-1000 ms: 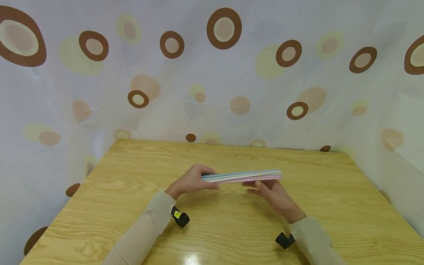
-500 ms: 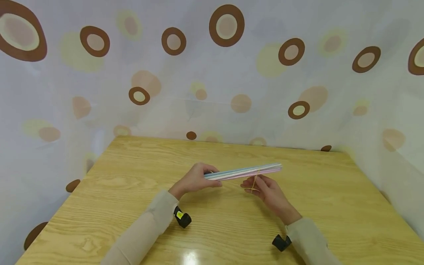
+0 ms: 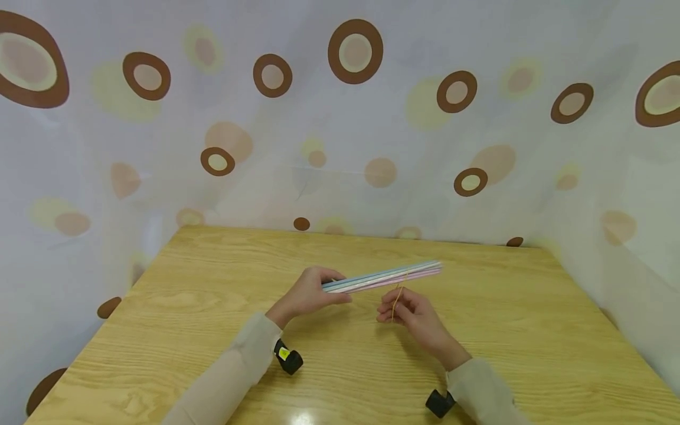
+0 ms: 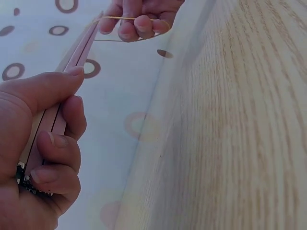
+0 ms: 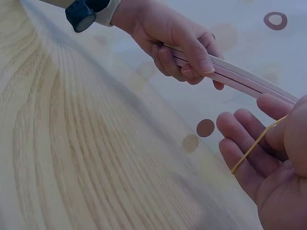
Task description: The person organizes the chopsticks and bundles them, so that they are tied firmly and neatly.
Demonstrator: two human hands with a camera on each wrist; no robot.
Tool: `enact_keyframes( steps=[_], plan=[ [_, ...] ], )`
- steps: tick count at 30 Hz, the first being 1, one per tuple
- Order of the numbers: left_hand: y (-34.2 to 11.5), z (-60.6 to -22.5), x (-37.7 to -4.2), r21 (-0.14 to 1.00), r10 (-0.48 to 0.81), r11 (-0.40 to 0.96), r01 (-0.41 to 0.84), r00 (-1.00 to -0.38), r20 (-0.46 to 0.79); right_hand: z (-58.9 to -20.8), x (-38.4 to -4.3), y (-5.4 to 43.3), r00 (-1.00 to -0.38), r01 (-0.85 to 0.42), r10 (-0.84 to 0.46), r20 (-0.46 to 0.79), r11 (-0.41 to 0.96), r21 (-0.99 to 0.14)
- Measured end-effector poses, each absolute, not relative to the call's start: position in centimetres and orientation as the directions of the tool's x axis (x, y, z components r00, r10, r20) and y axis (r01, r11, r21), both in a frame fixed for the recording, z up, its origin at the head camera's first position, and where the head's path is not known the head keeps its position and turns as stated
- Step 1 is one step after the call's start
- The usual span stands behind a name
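Note:
A bundle of thin pastel sticks (image 3: 379,277), blue, white and pink, is held above the table, its right end tilted up. My left hand (image 3: 308,292) grips its left end, fingers curled round it in the left wrist view. A yellow rubber band (image 4: 117,17) loops round the bundle near its far end and is stretched out to my right hand (image 3: 417,321). That hand is just below and apart from the sticks, with curled fingers holding the rubber band, which crosses them in the right wrist view. Small dark green and white detail shows at the gripped stick ends.
A wood-grain table (image 3: 212,265) spreads beneath both hands. Behind it and at its sides hangs a pale curtain (image 3: 319,118) with brown and cream circles. A black wrist camera (image 3: 289,360) sits on the left cuff, another camera (image 3: 440,404) on the right.
My right hand has moved down and left, away from the sticks, drawing the rubber band out from them. The bundle's right end has tilted up; my left hand has stayed nearly in place.

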State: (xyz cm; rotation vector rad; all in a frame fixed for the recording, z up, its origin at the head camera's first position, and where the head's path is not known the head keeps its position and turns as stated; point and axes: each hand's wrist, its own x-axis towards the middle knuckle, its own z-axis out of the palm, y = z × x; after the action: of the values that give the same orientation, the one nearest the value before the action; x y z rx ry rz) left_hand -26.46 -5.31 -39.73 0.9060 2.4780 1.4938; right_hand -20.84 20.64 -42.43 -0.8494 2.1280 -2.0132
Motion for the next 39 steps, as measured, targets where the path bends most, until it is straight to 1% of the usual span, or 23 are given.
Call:
enact_keyframes(
  steps=[2, 6, 9, 13, 15, 19, 21, 23, 25, 27, 30, 32, 34, 36, 37, 39],
  plan=[
    [-5.3, -39.7, -26.5, 0.839, 0.531, 0.338, 0.426, -0.822, 0.204, -42.4, -20.8, 20.3, -0.832, -0.399, -0.427, 0.353, 0.02, -0.917],
    [-5.1, -39.7, -26.5, 0.848, 0.514, 0.339, 0.407, -0.835, 0.195, -42.4, -20.6, 19.5, -0.806, -0.539, -0.395, 0.442, 0.18, -0.823],
    [-4.9, -39.8, -26.5, 0.856, 0.513, 0.338, 0.391, -0.839, 0.181, -42.4, -20.2, 18.9, -0.789, -0.598, -0.388, 0.477, 0.305, -0.741],
    [-4.6, -39.8, -26.4, 0.867, 0.509, 0.331, 0.371, -0.844, 0.167, -42.4, -19.9, 18.4, -0.76, -0.648, -0.395, 0.516, 0.412, -0.64],
    [-4.5, -39.8, -26.4, 0.872, 0.504, 0.327, 0.363, -0.848, 0.164, -42.4, -19.9, 18.3, -0.733, -0.68, -0.403, 0.548, 0.428, -0.595],
    [-4.5, -39.9, -26.4, 0.873, 0.494, 0.323, 0.365, -0.852, 0.174, -42.3, -19.9, 18.0, -0.648, -0.761, -0.431, 0.628, 0.415, -0.499],
    [-4.4, -39.9, -26.4, 0.868, 0.487, 0.326, 0.373, -0.854, 0.184, -42.3, -19.8, 17.9, -0.615, -0.787, -0.442, 0.653, 0.399, -0.471],
    [-4.3, -39.9, -26.4, 0.863, 0.479, 0.327, 0.385, -0.855, 0.2, -42.3, -19.8, 17.8, -0.604, -0.796, -0.447, 0.66, 0.382, -0.47],
    [-4.3, -39.9, -26.4, 0.857, 0.467, 0.33, 0.396, -0.857, 0.217, -42.3, -19.7, 17.7, -0.612, -0.791, -0.449, 0.651, 0.354, -0.499],
    [-4.1, -39.9, -26.3, 0.854, 0.45, 0.33, 0.401, -0.863, 0.231, -42.3, -19.6, 17.7, -0.633, -0.773, -0.446, 0.633, 0.321, -0.547],
    [-3.9, -39.9, -26.2, 0.857, 0.422, 0.324, 0.402, -0.872, 0.249, -42.0, -19.4, 17.7, -0.694, -0.705, -0.429, 0.578, 0.243, -0.666],
    [-3.7, -39.9, -26.1, 0.86, 0.404, 0.313, 0.403, -0.876, 0.263, -41.7, -19.2, 17.9, -0.754, -0.613, -0.404, 0.518, 0.149, -0.776],
    [-3.5, -39.9, -26.1, 0.859, 0.395, 0.3, 0.414, -0.874, 0.284, -41.4, -19.2, 18.1, -0.806, -0.496, -0.372, 0.46, -0.001, -0.869],
    [-3.4, -39.8, -26.0, 0.857, 0.389, 0.289, 0.427, -0.87, 0.303, -41.0, -19.3, 18.4, -0.848, -0.392, -0.331, 0.413, -0.13, -0.911],
    [-3.3, -39.7, -26.0, 0.857, 0.388, 0.284, 0.431, -0.869, 0.309, -40.9, -19.4, 18.5, -0.868, -0.353, -0.308, 0.391, -0.173, -0.92],
    [-3.2, -39.7, -25.9, 0.856, 0.388, 0.276, 0.438, -0.865, 0.317, -40.6, -19.5, 18.7, -0.905, -0.296, -0.257, 0.339, -0.195, -0.935]
  ],
)
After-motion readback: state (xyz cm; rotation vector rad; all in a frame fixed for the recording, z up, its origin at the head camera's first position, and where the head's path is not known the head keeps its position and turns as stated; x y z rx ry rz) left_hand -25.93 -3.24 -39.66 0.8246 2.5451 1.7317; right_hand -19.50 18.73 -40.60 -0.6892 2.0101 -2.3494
